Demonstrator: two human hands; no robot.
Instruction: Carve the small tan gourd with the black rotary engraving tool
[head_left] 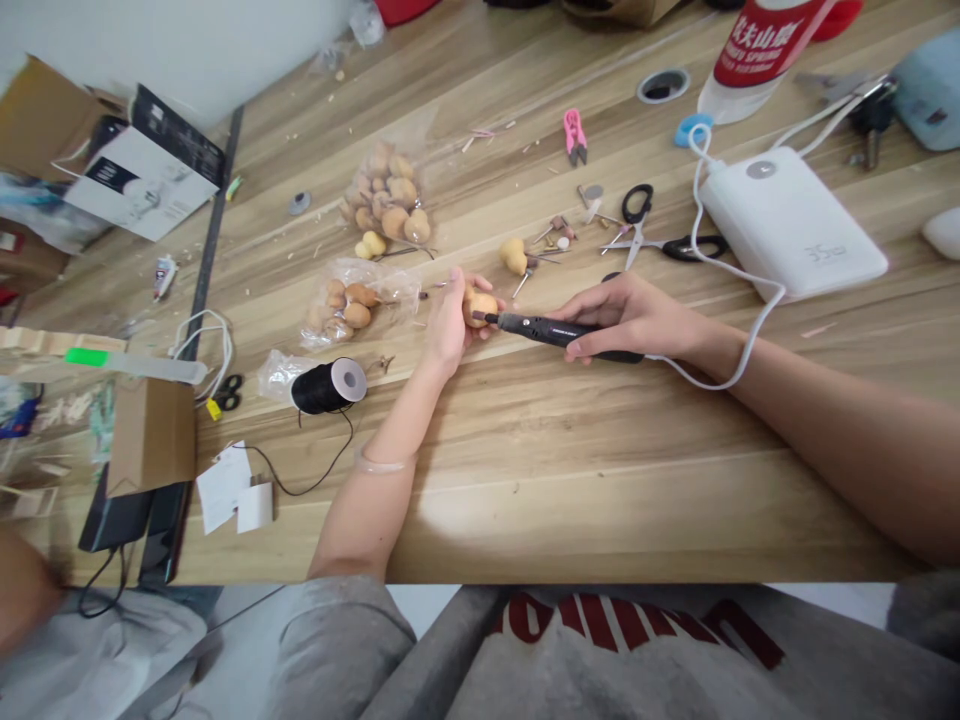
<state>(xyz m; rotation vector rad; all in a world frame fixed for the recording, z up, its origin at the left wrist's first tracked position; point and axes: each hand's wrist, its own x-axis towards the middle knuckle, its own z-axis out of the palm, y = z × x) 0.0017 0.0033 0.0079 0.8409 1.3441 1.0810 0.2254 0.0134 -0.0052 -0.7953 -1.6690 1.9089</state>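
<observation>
In the middle of the head view my left hand point(451, 325) is closed around a small tan gourd-like piece point(480, 304). My right hand point(626, 318) grips a black pen-shaped rotary tool point(551, 330) with a white cable at its rear end. The tool's dark tip meets the side of the tan piece, or lies very close to it. Another yellowish gourd-like piece point(514, 255) lies just beyond my hands, beside several small grinding bits point(559, 228). Part of the held piece is hidden by my left fingers.
Bags of tan pieces point(386, 195) point(349, 305) and a black cord spool point(322, 387) lie to the left. Scissors point(637, 235), a white power bank point(799, 225) and a bottle point(757, 60) stand right. Pink nippers point(574, 135) lie farther back. A person's sleeve point(127, 640) shows lower left.
</observation>
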